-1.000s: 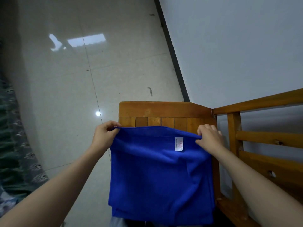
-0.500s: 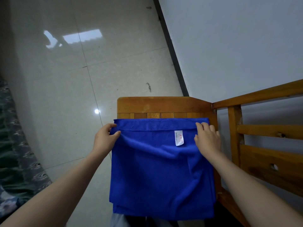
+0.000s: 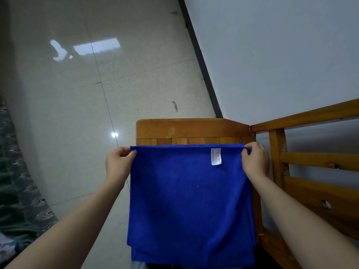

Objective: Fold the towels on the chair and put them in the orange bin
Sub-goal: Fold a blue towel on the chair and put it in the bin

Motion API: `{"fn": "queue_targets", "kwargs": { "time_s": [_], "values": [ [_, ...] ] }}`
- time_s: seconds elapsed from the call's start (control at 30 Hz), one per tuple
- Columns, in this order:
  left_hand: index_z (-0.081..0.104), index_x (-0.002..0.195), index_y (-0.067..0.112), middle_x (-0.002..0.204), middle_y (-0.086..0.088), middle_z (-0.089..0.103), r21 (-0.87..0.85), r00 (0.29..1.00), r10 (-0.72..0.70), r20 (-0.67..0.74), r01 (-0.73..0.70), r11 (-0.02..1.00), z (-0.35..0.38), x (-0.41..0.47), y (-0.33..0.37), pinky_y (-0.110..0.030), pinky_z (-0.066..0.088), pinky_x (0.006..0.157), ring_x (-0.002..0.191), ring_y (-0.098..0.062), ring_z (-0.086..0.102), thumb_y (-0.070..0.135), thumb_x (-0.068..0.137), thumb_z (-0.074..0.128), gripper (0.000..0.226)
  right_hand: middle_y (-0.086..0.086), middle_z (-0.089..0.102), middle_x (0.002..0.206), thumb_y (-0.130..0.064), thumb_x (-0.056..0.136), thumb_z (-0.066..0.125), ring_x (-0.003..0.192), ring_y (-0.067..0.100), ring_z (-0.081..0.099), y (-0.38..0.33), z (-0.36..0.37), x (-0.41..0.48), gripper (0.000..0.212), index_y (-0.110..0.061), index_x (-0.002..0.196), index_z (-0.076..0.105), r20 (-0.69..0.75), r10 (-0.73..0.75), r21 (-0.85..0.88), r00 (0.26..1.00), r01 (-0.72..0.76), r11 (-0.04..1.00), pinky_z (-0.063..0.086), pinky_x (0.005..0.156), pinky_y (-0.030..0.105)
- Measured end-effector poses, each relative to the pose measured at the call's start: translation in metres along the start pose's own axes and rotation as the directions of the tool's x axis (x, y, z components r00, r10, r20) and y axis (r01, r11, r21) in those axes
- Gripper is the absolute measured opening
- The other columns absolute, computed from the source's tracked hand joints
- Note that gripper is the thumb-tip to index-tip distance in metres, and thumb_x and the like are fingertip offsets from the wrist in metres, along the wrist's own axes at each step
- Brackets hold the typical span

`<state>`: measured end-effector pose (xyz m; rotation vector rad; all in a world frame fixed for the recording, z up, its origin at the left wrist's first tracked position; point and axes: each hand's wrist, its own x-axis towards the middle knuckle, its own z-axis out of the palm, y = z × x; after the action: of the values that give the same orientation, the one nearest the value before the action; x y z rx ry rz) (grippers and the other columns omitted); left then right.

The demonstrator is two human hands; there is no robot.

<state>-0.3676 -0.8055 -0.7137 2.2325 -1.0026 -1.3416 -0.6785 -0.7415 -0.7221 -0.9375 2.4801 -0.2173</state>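
Note:
A blue towel (image 3: 186, 200) with a small white label near its top right lies spread over the wooden chair (image 3: 190, 131) seat, its far edge pulled straight. My left hand (image 3: 118, 162) pinches the towel's top left corner. My right hand (image 3: 254, 162) pinches the top right corner. Folded layers of the towel show at its near edge. No orange bin is in view.
The chair's wooden backrest rails (image 3: 314, 166) run along the right, close to a white wall (image 3: 281, 55). Glossy tiled floor (image 3: 97, 94) stretches to the left and beyond the chair. A dark patterned fabric (image 3: 15, 191) lies at the left edge.
Both hands have drawn the towel's far edge out taut and straight; the slack and wrinkles in the cloth have gone and it now lies flatter.

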Motion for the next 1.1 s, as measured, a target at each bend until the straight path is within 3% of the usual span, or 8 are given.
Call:
{"fn": "queue_targets", "kwargs": {
  "time_s": [0.17,0.3,0.53,0.77,0.83,0.9,1.0,1.1],
  "values": [
    [0.057,0.114,0.01,0.112,-0.011,0.061,0.234,0.999,0.018,-0.032,-0.01,0.972,0.005,0.019,-0.009,-0.035,0.048,0.076,0.094,-0.024,0.058,0.011,0.088,0.054,0.026,0.012,0.052,0.123,-0.01,0.094,0.047,0.108,0.026,0.052,-0.002,0.005,0.008,0.028,-0.007,0.121,0.053,0.051,-0.118,-0.204,0.992,0.126,0.971,0.044,0.079,0.031],
    [0.041,0.136,0.017,0.133,-0.011,0.047,0.59,0.978,0.189,0.086,-0.203,0.781,0.008,0.031,-0.012,-0.045,0.047,0.09,0.115,-0.029,0.049,0.005,0.085,0.051,0.054,0.009,0.046,0.131,-0.009,0.093,0.048,0.118,0.025,0.045,-0.004,0.003,0.009,0.04,-0.01,0.133,0.042,0.224,-0.299,-0.479,0.928,0.372,0.795,0.042,0.092,0.031],
    [0.061,0.111,0.011,0.1,-0.008,0.064,0.737,0.962,0.159,0.222,-0.272,0.618,0.004,0.03,0.008,-0.037,0.046,0.078,0.092,-0.028,0.058,0.003,0.082,0.046,0.033,0.008,0.052,0.118,-0.014,0.093,0.048,0.112,0.024,0.046,-0.011,-0.005,0.015,0.024,-0.01,0.117,0.053,0.315,-0.316,-0.598,0.895,0.446,0.666,0.039,0.093,0.033],
    [0.067,0.067,0.012,0.072,-0.003,0.067,0.188,0.876,0.048,0.481,-0.157,0.97,-0.059,0.009,0.035,-0.024,0.048,0.067,0.079,-0.023,0.06,-0.003,0.075,0.068,0.016,0.007,0.059,0.094,-0.004,0.088,0.053,0.088,0.021,0.055,-0.027,-0.057,0.006,0.012,-0.006,0.096,0.062,0.311,-0.111,0.044,0.944,0.103,0.994,0.042,0.067,0.025],
    [0.067,0.054,0.017,0.064,-0.002,0.067,-0.158,0.84,0.09,0.535,-0.006,0.987,-0.091,-0.005,0.051,-0.024,0.055,0.067,0.073,-0.022,0.064,0.008,0.051,0.084,0.02,-0.001,0.062,0.085,-0.004,0.086,0.058,0.089,0.018,0.058,-0.042,-0.092,-0.008,0.01,-0.012,0.09,0.062,0.296,-0.11,0.45,0.949,-0.037,0.892,0.046,0.067,0.022],
    [0.064,0.053,0.017,0.06,-0.003,0.066,-0.449,0.825,0.209,0.525,0.06,0.892,-0.119,-0.015,0.068,-0.021,0.056,0.065,0.065,-0.015,0.067,0.008,0.046,0.083,0.022,-0.005,0.07,0.075,-0.014,0.075,0.069,0.082,0.012,0.064,-0.059,-0.13,-0.02,0.014,-0.016,0.086,0.061,0.253,-0.164,0.788,0.954,-0.105,0.607,0.052,0.064,0.019],
    [0.066,0.055,0.019,0.062,0.0,0.067,-0.585,0.783,0.388,0.487,-0.038,0.81,-0.152,-0.036,0.105,-0.021,0.057,0.069,0.066,-0.011,0.068,0.011,0.046,0.084,0.022,-0.008,0.072,0.068,-0.033,0.044,0.073,0.072,0.005,0.068,-0.084,-0.171,-0.034,0.047,-0.015,0.085,0.061,0.177,-0.262,0.874,0.949,-0.028,0.486,0.053,0.059,0.015],
    [0.067,0.056,0.021,0.064,0.004,0.068,-0.612,0.78,0.493,0.385,-0.184,0.769,-0.173,-0.052,0.134,-0.021,0.056,0.073,0.069,-0.009,0.067,0.035,0.024,0.094,0.044,-0.01,0.071,0.067,-0.02,0.06,0.072,0.074,0.003,0.067,-0.108,-0.201,-0.045,0.029,-0.015,0.086,0.061,0.083,-0.293,0.87,0.953,0.074,0.487,0.055,0.068,0.016]
  ]
}}
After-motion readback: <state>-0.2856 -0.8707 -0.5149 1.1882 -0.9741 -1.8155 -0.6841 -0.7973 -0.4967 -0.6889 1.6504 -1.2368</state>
